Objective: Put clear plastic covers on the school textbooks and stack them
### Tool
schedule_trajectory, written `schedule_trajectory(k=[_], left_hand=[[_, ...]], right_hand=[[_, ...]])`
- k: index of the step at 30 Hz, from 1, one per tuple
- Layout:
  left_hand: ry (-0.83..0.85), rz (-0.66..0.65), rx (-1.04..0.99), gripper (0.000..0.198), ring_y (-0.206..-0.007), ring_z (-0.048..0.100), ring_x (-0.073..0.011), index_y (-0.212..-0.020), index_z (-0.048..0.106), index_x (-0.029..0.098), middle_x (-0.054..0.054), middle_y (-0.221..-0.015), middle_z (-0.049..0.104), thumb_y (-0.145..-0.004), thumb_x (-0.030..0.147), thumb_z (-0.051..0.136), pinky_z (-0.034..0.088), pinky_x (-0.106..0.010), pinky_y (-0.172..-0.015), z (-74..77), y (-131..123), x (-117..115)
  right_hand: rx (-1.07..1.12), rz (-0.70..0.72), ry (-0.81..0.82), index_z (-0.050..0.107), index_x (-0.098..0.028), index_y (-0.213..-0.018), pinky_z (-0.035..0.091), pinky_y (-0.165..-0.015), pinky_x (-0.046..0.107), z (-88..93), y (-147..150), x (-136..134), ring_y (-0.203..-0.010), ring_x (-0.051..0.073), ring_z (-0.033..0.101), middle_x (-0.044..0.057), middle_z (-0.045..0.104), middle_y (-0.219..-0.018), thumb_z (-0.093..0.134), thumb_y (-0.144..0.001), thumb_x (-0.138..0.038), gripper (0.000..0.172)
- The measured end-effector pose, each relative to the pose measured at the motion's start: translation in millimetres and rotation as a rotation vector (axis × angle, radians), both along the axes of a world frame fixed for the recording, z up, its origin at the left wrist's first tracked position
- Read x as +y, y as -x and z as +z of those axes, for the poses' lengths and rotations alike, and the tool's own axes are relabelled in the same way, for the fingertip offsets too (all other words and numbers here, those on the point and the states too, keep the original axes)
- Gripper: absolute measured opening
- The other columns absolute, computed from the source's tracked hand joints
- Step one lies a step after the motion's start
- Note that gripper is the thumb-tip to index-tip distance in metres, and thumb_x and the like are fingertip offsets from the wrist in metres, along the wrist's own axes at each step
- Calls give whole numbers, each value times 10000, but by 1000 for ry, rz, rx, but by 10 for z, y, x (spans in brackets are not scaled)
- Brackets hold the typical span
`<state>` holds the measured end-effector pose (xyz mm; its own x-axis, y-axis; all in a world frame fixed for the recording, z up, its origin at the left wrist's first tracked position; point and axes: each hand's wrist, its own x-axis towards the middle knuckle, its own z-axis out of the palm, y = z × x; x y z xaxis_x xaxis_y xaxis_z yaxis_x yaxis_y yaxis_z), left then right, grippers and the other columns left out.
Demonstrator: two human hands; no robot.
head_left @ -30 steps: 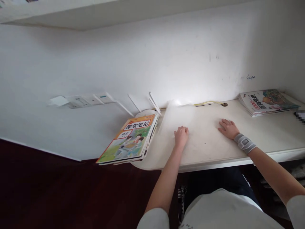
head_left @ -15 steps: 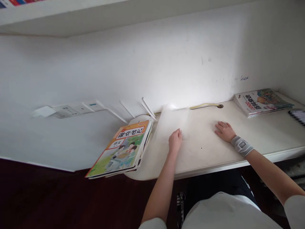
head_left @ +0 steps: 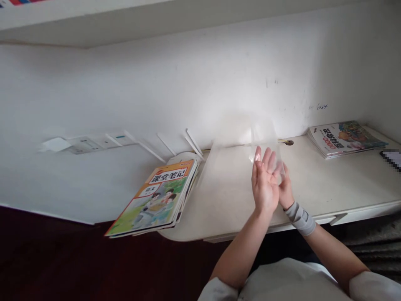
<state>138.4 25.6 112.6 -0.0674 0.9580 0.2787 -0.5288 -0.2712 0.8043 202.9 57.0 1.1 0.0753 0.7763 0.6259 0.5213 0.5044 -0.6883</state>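
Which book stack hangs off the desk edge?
The orange-topped stack at the left end of the desk: its near part juts past the rim. The other stack, far right, lies fully on the desk.

The workbook (head_left: pixel 156 196) cover reads 课堂笔记 (with 语文 below); other print too small

"What's on that white surface (head_left: pixel 328 184)?"

"A stack of workbooks (head_left: pixel 155 198) at its left end, jutting over the edge. A second stack (head_left: pixel 344 138) far right by the wall, a dark flat thing (head_left: pixel 391 158) near it."
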Motion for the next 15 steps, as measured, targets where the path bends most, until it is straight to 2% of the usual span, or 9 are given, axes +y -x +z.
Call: schedule_trajectory(k=[2, 4, 6, 9, 11, 12, 15], left_hand=[[-56, 107, 59, 478, -1299, 413, -223, -1399, 297, 366, -48, -1416, 443, -944, 507, 249, 444, -436, -967, 21, 8, -107], [-71, 276, 120, 508, -1277, 442, -226, -1401, 287, 370, -46, -1389, 477, -928, 552, 251, 462, -430, -948, -48, 158, -160], [-40, 438, 174, 551, -1228, 496, -231, -1402, 296, 340, -68, -1342, 525, -907, 580, 292, 476, -424, -924, -216, 393, -169], [88, 568, 339, 582, -1076, 607, -229, -1356, 401, 205, -120, -1151, 648, -887, 550, 374, 477, -412, -909, -610, 787, -145], [228, 586, 642, 570, -1015, 628, -232, -1256, 518, 128, -114, -959, 708, -843, 518, 471, 450, -385, -934, -888, 1021, -134], [294, 568, 775, 594, -960, 643, -233, -1267, 507, 109, -99, -879, 715, -817, 497, 508, 461, -378, -909, -1007, 1118, -134], [438, 521, 1072, 709, -825, 656, -219, -1398, 324, 96, -54, -798, 702, -794, 409, 526, 485, -360, -819, -1228, 1311, -159]], right_hand=[[80, -139, -17, 198, -170, -1415, 376, -1028, 469, 87, -223, -1, -1301, 236, 387, 159, 379, -1413, 284, -944, -327, 504], [39, -238, -69, 335, -180, -1370, 358, -1038, 476, 192, -521, -34, -1295, 241, 396, 147, 431, -1380, 264, -943, -299, 449], [-94, -333, -96, 423, -190, -1336, 323, -1047, 514, 286, -816, -114, -1290, 267, 404, 141, 479, -1347, 267, -936, -277, 439], [-358, -428, -88, 522, -231, -1269, 261, -1067, 536, 322, -1132, -282, -1278, 275, 422, 104, 550, -1293, 316, -917, -227, 408], [-547, -421, -58, 563, -259, -1224, 230, -1083, 518, 241, -1237, -382, -1277, 256, 426, 69, 564, -1289, 349, -901, -184, 395], [-639, -399, -33, 578, -266, -1204, 222, -1088, 510, 169, -1264, -421, -1278, 250, 425, 58, 562, -1296, 361, -892, -164, 393], [-862, -345, 68, 608, -258, -1169, 248, -1073, 504, -117, -1297, -489, -1276, 260, 428, 67, 545, -1319, 374, -885, -137, 388]])
